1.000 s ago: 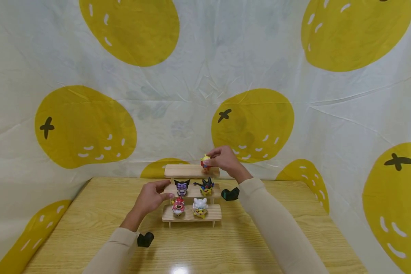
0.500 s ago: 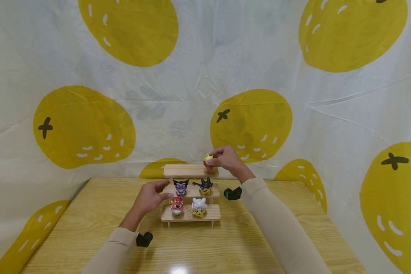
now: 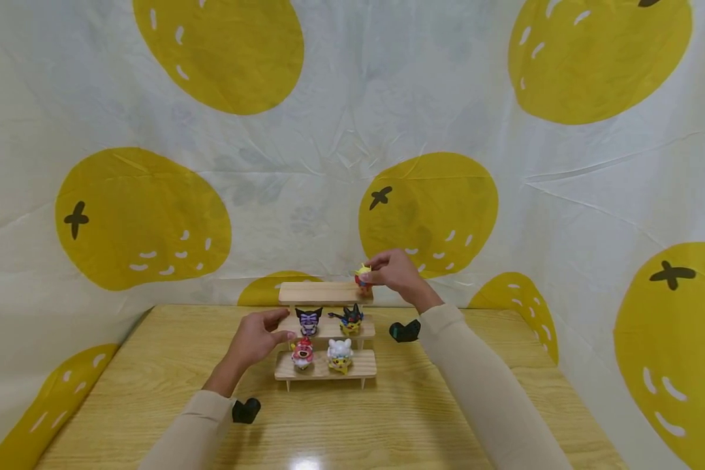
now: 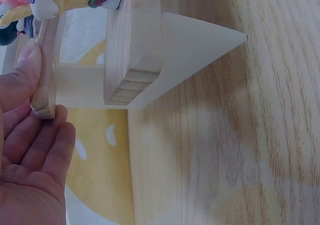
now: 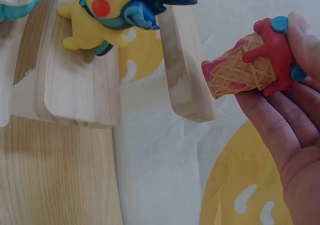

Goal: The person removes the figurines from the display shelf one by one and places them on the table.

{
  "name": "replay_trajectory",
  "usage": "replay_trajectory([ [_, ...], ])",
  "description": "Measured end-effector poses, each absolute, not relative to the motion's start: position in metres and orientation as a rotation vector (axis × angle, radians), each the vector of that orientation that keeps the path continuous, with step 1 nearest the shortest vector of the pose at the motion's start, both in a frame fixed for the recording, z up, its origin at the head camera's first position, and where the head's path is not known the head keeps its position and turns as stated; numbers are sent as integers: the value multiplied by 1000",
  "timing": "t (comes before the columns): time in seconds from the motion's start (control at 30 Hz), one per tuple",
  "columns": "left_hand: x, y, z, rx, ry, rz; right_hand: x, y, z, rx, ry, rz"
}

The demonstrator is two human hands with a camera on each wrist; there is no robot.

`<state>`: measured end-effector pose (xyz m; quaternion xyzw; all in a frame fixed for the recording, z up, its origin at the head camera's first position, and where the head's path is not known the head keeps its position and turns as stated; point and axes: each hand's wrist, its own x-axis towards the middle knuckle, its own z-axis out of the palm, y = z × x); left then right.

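Observation:
In the head view my right hand (image 3: 398, 277) holds a small figurine (image 3: 363, 279) with a yellow top over the right end of the top shelf. The right wrist view shows its waffle-cone base (image 5: 242, 75) and red coating with blue dots, pinched between thumb and fingers. Whether the base touches the top shelf (image 5: 187, 70) I cannot tell. My left hand (image 3: 260, 337) grips the left end of the three-tier wooden stand's middle shelf (image 4: 45, 92), thumb above and fingers below. Nearest that thumb are a black-and-purple figurine (image 3: 309, 322) and a pink bear figurine (image 3: 302, 353).
A yellow figurine in a black hat (image 3: 350, 320) stands on the middle shelf's right side. Below it, a white-hooded yellow figurine (image 3: 340, 356) sits on the bottom shelf (image 3: 323, 373). The wooden table (image 3: 170, 365) meets a fruit-patterned cloth (image 3: 294, 215) behind the stand.
My right hand has shifted slightly right with the figurine, toward the top shelf's right end. The left hand keeps its grip on the stand.

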<state>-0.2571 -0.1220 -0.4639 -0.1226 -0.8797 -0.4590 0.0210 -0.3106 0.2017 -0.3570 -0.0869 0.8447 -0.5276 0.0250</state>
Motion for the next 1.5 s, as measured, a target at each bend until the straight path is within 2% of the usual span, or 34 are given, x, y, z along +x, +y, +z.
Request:
replay_trajectory([
  [1.5,-258,-123,-462,-397,-2731,-1395,-307,239,-362,-190,2665,-1603],
])
